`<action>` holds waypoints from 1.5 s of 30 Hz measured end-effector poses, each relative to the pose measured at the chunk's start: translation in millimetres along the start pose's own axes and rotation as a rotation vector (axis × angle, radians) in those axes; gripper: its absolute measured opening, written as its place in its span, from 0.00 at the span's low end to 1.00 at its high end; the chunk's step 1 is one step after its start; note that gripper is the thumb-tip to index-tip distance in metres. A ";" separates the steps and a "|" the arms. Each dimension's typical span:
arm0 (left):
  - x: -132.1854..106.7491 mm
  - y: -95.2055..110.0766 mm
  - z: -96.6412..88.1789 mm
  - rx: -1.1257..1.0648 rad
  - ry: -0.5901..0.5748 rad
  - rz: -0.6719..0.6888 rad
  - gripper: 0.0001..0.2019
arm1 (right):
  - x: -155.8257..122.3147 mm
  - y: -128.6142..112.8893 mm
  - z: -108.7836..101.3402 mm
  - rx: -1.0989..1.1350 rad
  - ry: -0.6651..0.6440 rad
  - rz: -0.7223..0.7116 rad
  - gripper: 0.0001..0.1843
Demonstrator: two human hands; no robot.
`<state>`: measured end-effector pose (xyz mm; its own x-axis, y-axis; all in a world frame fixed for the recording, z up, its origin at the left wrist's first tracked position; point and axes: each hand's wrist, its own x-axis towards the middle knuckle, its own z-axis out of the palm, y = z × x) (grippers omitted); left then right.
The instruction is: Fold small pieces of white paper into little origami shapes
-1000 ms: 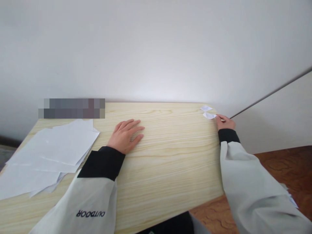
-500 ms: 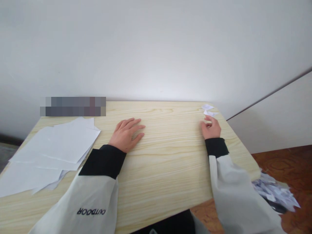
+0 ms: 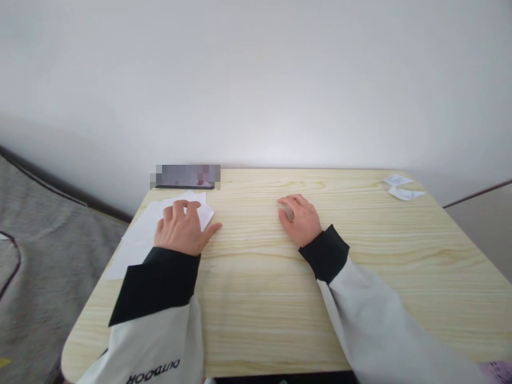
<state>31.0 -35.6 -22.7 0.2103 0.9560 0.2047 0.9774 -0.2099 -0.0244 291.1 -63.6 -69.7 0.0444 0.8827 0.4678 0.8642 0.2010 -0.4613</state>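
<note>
White paper sheets (image 3: 138, 234) lie in a loose, overlapping pile on the left of the table. Over the pile's right part is my left hand (image 3: 180, 226), its fingers bent and its thumb stretched out to the side; nothing shows in its grasp, and it covers some of the paper. My right hand (image 3: 300, 218) rests near the middle of the table, fingers curved with a gap between thumb and forefinger and nothing between them. Two small folded paper pieces (image 3: 405, 193) lie at the far right corner, well apart from my right hand.
The pale wooden table (image 3: 256, 298) stands against a white wall (image 3: 280, 96). At its back left edge is a dark flat object (image 3: 186, 177), blurred out in part. Grey fabric (image 3: 52, 282) spreads beyond the table's left edge.
The view has turned left. My left hand has moved left onto the sheets. My right hand has come away from the small folded papers toward the middle of the table.
</note>
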 end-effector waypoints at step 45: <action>0.1 5.1 -30.9 -0.360 0.975 0.362 0.07 | 4.4 -2.4 0.5 0.207 -0.030 -0.022 0.12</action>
<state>35.4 -42.9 7.5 0.2224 0.2868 0.9318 0.7647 -0.6442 0.0158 289.0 -59.9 -66.9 0.0091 0.8886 0.4586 0.7434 0.3007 -0.5975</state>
